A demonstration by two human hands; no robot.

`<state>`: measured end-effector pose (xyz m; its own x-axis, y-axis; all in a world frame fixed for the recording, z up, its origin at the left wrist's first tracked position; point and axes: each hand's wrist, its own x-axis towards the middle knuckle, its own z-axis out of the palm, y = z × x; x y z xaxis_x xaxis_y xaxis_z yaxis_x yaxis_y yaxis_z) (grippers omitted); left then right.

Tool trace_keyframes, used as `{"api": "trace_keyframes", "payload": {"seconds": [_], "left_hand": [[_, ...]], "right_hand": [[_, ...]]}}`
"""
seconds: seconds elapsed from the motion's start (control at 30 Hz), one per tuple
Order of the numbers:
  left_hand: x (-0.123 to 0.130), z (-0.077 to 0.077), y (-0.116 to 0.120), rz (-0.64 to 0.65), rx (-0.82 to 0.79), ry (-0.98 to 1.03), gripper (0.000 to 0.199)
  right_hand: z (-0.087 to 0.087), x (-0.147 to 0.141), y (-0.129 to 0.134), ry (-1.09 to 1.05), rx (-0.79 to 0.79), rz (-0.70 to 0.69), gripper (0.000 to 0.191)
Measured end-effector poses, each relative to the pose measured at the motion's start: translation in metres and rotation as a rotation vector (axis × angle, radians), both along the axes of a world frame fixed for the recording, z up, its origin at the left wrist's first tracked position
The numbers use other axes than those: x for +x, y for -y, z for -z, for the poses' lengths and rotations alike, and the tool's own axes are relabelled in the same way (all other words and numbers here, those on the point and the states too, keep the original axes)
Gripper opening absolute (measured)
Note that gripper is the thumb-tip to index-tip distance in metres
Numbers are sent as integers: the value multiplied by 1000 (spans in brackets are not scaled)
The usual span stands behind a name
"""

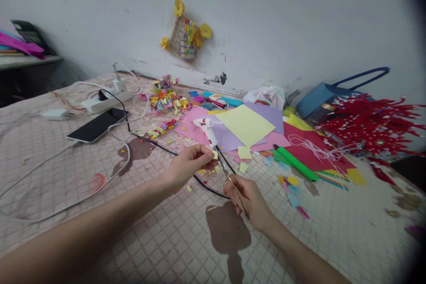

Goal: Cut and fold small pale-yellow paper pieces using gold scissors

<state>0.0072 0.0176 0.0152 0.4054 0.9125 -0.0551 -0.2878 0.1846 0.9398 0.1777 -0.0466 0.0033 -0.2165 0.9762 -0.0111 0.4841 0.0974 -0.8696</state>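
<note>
My left hand pinches a small pale yellow piece of paper between thumb and fingertips. In my right hand is a slim tool, silvery toward its far tip and gold-brown toward the near end; its exact kind cannot be made out. That tip lies close to the paper piece, and I cannot tell whether they touch. Just beyond both hands, a white hot glue gun rests on pink and purple paper, its black cord running beneath my hands. Cut pale yellow squares lie to the right.
A pale yellow sheet tops the coloured papers. Paper scraps are heaped behind. On the left are a black phone, a power strip and looping cables. A green utility knife, white string and red tasselled decorations occupy the right.
</note>
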Motion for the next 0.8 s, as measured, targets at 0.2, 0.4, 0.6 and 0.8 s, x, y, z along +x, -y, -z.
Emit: {"api": "trace_keyframes", "payload": {"seconds": [0.2,0.4,0.6,0.8], "left_hand": [[-2,-1,-3,31,-19,-7,24],[-4,-3,-5,59,-2,-21,24],[-7,-6,-7,96,21,-40,19],[-10,-8,-10,131,35,-67,17]], "right_hand": [[-4,-1,0,6,17,0,40],[-4,-2,1,8,19,-6,40],[-5,-1,2,11,19,-10,39],[-5,-1,2,28,29,-10,40]]}}
